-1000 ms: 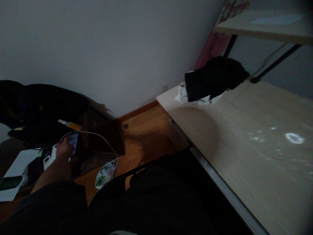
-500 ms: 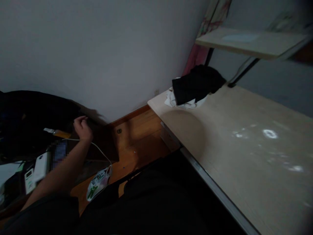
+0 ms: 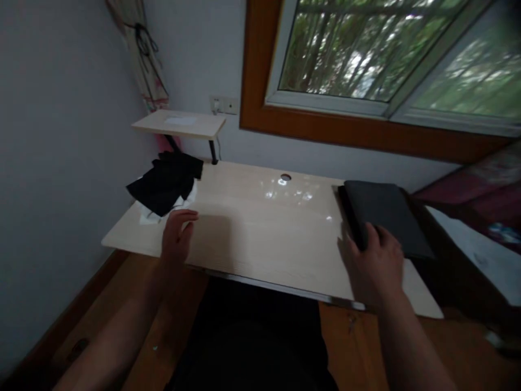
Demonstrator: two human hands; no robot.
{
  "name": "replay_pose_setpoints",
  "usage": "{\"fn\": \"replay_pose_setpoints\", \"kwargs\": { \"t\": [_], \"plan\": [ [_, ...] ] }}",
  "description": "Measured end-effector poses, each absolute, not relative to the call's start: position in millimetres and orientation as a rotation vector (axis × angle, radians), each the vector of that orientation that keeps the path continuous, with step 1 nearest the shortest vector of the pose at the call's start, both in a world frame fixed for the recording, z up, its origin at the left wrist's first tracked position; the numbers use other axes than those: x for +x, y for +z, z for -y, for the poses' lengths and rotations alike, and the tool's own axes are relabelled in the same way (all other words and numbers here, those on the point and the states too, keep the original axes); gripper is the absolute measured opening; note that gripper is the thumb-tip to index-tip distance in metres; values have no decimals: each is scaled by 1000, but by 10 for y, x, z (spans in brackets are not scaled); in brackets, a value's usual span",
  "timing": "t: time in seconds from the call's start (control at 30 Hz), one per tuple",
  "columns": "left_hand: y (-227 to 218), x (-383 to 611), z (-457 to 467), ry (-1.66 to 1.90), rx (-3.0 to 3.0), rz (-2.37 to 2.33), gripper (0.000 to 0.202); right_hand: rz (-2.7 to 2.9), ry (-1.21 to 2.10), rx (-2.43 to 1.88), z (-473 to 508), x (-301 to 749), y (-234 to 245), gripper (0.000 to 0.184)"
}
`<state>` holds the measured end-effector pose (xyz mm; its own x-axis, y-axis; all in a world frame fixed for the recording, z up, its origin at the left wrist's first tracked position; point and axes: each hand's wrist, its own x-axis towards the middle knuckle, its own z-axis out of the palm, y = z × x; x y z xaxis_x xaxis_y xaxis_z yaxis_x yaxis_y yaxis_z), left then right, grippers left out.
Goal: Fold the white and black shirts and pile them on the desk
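Observation:
My left hand (image 3: 177,234) hovers over the front left part of a light wooden desk (image 3: 260,228), fingers loosely spread and empty, a short way from a pile of black cloth (image 3: 166,181) lying on something white. My right hand (image 3: 374,266) rests on the near corner of a flat black closed laptop or case (image 3: 385,214) at the desk's right end, fingers on its edge.
A small raised shelf (image 3: 179,123) stands at the desk's back left. A window (image 3: 386,54) with a wooden frame fills the far wall. A wall outlet (image 3: 223,104) sits by the shelf. A dark piece of furniture (image 3: 468,255) stands to the right. Wooden floor lies below.
The view has swung from the floor at the left up to the desk. My left hand left the phone and cable and rose over the desk. My right hand came into view.

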<state>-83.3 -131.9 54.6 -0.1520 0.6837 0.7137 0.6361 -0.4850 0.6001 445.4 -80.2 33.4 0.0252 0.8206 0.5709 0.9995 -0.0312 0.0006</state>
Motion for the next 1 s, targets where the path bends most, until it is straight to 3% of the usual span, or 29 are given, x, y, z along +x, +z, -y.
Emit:
{"fn": "replay_pose_setpoints", "kwargs": {
  "t": [0.27, 0.47, 0.77, 0.9, 1.0],
  "plan": [
    [111, 219, 205, 1388, 2150, -1389, 22, 1786, -778, -1977, 786, 4804, 170, 63],
    [-81, 291, 38, 1417, 2093, -1383, 24, 1779, -747, -1970, 654, 4935, 129, 45],
    [-35, 229, 112, 1334, 1993, -1384, 23, 1691, -666, -1842, 311, 4705, 658, 33],
    [-1, 269, 127, 1199, 2085, -1318, 22, 1513, -436, -1653, 162, 4187, 1048, 31],
    [16, 282, 141, 1127, 2107, -1258, 21, 1235, -88, -1490, 44, 3828, 1265, 30]
  ]
}}
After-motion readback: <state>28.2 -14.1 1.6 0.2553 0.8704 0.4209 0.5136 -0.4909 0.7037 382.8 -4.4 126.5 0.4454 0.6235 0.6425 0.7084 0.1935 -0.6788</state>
